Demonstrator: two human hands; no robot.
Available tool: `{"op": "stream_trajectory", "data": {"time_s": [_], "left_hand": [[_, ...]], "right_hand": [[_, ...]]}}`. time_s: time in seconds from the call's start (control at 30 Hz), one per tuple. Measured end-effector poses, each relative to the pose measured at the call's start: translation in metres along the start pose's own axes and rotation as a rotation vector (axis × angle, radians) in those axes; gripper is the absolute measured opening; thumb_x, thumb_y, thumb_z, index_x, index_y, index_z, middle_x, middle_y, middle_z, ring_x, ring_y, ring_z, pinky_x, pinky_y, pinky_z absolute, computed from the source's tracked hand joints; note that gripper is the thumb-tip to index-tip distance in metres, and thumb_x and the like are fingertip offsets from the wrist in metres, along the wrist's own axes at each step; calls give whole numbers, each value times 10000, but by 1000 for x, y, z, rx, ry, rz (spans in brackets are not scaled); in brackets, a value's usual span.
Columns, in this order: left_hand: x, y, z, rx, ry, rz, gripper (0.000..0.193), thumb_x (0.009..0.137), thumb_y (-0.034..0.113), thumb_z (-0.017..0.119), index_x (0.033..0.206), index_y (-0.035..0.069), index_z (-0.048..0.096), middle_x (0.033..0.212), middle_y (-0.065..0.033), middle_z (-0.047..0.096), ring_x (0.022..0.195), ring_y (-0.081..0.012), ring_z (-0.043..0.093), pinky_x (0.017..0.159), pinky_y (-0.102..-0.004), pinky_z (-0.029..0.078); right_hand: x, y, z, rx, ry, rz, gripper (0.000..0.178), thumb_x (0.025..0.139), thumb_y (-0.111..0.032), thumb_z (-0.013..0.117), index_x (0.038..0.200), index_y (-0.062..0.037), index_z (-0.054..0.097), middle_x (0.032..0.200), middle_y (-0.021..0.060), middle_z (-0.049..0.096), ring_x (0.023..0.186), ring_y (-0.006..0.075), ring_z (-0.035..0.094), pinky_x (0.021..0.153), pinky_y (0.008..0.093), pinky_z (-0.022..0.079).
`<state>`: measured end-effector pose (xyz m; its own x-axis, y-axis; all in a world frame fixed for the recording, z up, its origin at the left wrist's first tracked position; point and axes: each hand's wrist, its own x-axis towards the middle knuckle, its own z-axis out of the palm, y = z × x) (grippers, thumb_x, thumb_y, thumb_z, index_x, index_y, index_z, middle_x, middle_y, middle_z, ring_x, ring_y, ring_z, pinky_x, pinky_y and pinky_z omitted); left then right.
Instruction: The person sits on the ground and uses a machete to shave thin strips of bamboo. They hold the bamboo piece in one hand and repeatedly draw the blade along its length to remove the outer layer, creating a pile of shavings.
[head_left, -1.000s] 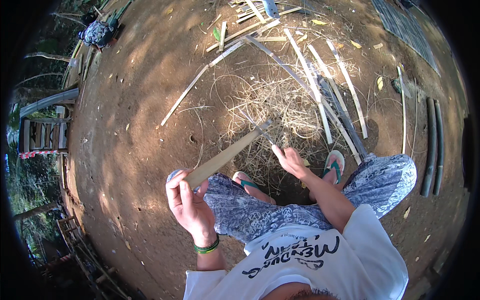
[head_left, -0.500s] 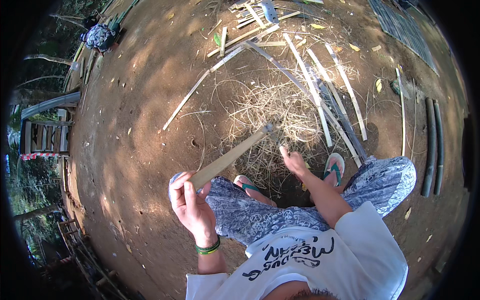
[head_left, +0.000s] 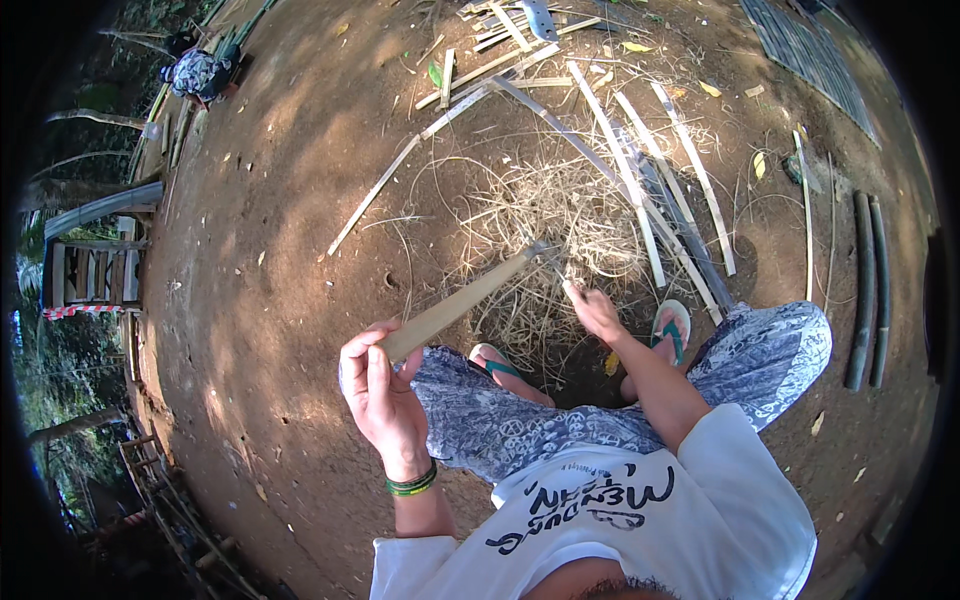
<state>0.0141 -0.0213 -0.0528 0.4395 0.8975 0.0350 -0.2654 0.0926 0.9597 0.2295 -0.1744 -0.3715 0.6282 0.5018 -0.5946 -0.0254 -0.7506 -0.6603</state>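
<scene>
My left hand [head_left: 383, 390] is closed round the near end of a flat bamboo strip [head_left: 465, 305], thumb on top. The strip slants away to the right, its darker far end over the pile of shavings. My right hand [head_left: 600, 315] is closed on the handle of what looks like a knife [head_left: 571, 286]. Its thin blade is hard to make out against the shavings, close to the strip's far end; I cannot tell whether they touch. Pale curled bamboo shavings [head_left: 545, 205] lie on the ground beyond my hands.
Long split bamboo strips [head_left: 690, 175] lie right of the pile, with more scraps [head_left: 500, 50] at the far side. Two dark poles [head_left: 863, 290] rest at the right. My sandalled feet [head_left: 670, 335] flank the shavings. Another person [head_left: 203, 75] crouches far left.
My right hand has shifted slightly nearer and to the right, with the knife-like tool. The strip stays in my left hand, almost unmoved.
</scene>
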Motion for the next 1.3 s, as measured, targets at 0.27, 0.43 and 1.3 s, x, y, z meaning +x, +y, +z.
{"op": "stream_trajectory", "data": {"time_s": [0.27,0.43,1.3], "left_hand": [[-14,7,36,-54,-57,-20,123,1023,108,546,1128,47,564,1154,-109,604,1037,-153,639,920,-378,607],[-20,-2,51,-78,-158,33,107,1002,91,586,1099,53,558,1150,-100,590,1030,-169,637,915,-387,609],[-68,-31,62,130,-230,111,325,759,-11,820,1011,-5,616,1139,-132,636,950,-135,611,809,-244,502]], "right_hand": [[-110,-137,-51,634,-195,-184,599,1008,-585,469,693,-77,489,510,-16,451,403,78,454,376,243,379],[-198,-166,-99,538,-223,-438,600,1038,-540,409,694,-57,497,518,-6,453,429,91,451,421,250,348],[-283,-156,-169,-172,-73,-703,560,868,-529,663,778,21,609,556,175,511,545,378,553,548,457,418]]}}
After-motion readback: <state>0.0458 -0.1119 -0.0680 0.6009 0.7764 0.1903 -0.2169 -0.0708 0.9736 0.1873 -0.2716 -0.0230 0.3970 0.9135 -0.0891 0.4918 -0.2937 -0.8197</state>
